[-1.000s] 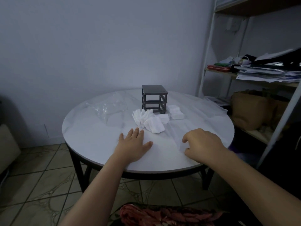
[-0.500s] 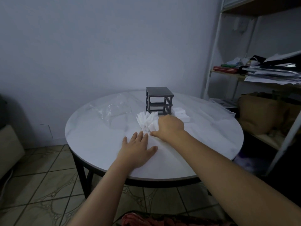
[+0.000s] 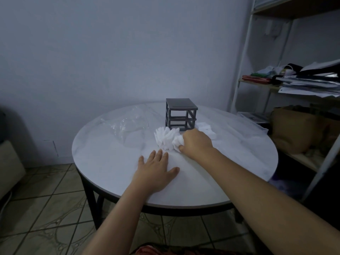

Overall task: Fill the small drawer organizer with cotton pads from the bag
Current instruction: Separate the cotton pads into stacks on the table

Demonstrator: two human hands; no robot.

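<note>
While a fanned heap of white cotton pads (image 3: 166, 139) lies at the centre of the frame, the right hand (image 3: 196, 143) grips its right-hand end, fingers curled round the pads and knuckles facing the camera. Just above the heap stands the drawer organizer (image 3: 181, 115), a dark grey cube-shaped frame with open sides, upright and touching or nearly touching the topmost pads. A smaller stack of pads (image 3: 206, 127) lies just right of the organizer, partly hidden behind the right hand. Left of the organizer, the clear plastic bag (image 3: 127, 126) lies crumpled and flattened on the surface. Below the heap in the frame, the left hand (image 3: 156, 172) rests palm down with its fingers straight and slightly spread, holding nothing, its fingertips near the lowest pads. All of this sits on a round white table (image 3: 110, 172) with a dark rim and dark legs. At the right edge of the frame a white shelving unit (image 3: 244, 52) carries piled papers (image 3: 309, 83) and, lower down, a brown sack (image 3: 298, 133). Patterned floor tiles (image 3: 46, 208) fill the lower left.
</note>
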